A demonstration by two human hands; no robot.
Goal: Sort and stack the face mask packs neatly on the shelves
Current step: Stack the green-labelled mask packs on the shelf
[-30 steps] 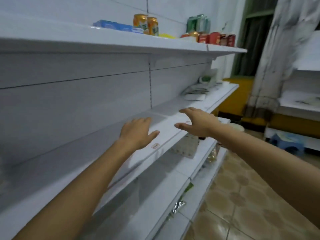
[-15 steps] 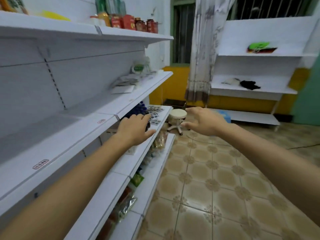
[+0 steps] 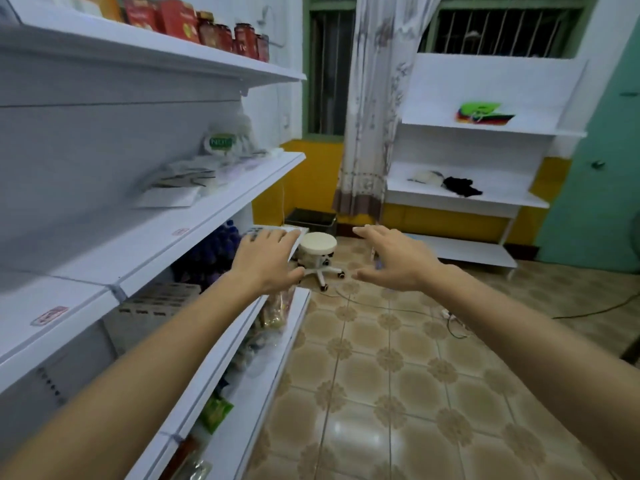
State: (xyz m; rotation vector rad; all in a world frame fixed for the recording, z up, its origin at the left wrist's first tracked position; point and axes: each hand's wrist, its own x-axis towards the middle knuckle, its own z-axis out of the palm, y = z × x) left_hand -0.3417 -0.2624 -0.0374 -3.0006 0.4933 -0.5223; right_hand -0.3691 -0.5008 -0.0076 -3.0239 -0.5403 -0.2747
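Hands reach forward at frame centre, left hand (image 3: 266, 259) and right hand (image 3: 393, 258) both spread and holding nothing, over open tiled floor (image 3: 398, 393); face mask packs (image 3: 187, 181) lie at left near the middle shelf (image 3: 221, 209) front edge

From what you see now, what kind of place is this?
Probably a small shop being stocked: white retail shelves with price-label strips, red jars lined on the top shelf, and face mask packs piled loosely on the middle one.
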